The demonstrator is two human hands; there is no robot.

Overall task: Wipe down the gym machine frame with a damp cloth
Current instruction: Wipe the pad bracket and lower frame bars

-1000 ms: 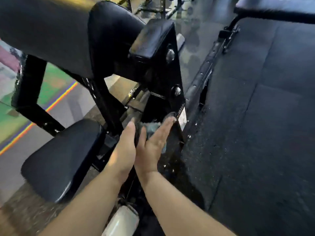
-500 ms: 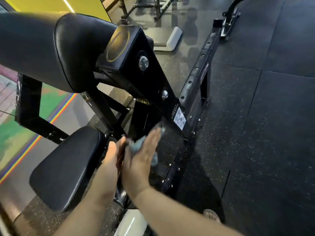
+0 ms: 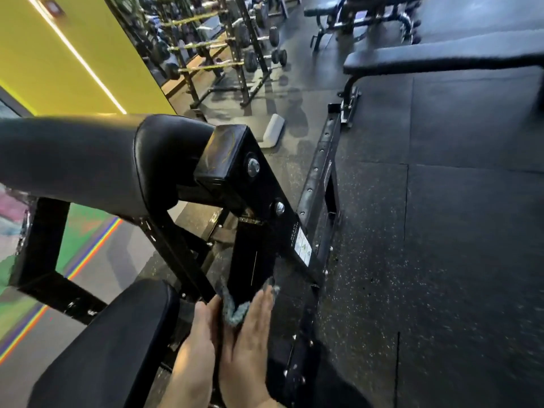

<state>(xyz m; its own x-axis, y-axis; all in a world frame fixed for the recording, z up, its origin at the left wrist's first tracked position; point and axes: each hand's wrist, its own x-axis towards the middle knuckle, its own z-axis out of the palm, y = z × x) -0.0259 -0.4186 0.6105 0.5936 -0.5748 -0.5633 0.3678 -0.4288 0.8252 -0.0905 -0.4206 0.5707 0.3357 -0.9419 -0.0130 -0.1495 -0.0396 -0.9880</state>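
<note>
Flat left hand, flat right hand sandwich cloth round frame post.

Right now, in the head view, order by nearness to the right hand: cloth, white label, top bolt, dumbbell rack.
1. cloth, touching the right hand.
2. white label, on slanted frame.
3. top bolt, higher up.
4. dumbbell rack, far back.

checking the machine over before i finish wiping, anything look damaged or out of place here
What look like yellowish scuff marks cross the top face of the frame's end bracket, beside the roller pad. A pale pad lies loose on the floor past it.
</note>
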